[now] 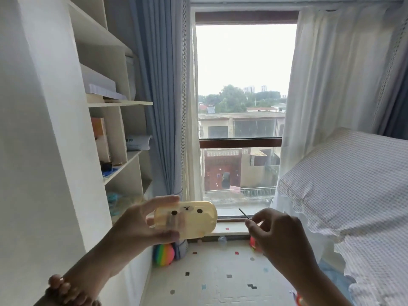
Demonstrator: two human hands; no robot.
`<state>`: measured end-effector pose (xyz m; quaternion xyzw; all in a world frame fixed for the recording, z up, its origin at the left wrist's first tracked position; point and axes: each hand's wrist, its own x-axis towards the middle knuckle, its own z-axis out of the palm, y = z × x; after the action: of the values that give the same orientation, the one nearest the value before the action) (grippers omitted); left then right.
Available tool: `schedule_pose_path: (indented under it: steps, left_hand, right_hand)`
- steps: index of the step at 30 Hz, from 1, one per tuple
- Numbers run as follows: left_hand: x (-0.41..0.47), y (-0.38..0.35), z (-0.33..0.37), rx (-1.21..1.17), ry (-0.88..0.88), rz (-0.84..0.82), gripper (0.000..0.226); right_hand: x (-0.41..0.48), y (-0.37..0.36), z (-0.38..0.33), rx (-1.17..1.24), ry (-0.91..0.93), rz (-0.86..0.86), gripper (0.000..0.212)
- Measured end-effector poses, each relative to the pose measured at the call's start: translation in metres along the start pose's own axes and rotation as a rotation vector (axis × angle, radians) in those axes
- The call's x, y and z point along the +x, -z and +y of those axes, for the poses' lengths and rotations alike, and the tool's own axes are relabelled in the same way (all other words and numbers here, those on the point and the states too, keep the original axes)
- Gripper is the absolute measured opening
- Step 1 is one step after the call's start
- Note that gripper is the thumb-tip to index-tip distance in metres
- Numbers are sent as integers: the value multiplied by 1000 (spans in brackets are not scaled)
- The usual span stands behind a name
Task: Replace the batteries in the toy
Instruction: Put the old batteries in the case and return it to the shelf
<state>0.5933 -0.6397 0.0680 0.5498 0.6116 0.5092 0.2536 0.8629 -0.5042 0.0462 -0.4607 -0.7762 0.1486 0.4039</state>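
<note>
1. Your left hand (136, 226), low and left of the middle, holds the yellow toy (187, 217). Its fingers curl round the toy, and the little face looks at you.
2. Your right hand (273, 235), low and right of the middle, pinches a thin dark stick (244, 214). The tip points up and left, and does not touch the toy.
3. Open air sits between your two hands, in front of the window sill (231, 228).
4. White shelves (123, 133) fill the left side, close to your left arm.
5. A bed (344, 195) with a checked cover sits on the right, near your right hand.
6. Below the toy, a rainbow ball (163, 253) lies on the spotted mat (220, 272).
</note>
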Motion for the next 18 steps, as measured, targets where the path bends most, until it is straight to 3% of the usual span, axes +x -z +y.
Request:
schedule_pose_path:
  steps: [18]
  left_hand:
    - [328, -48, -82, -132, 44, 142, 69]
  right_hand:
    - [326, -134, 142, 59, 3, -98, 17]
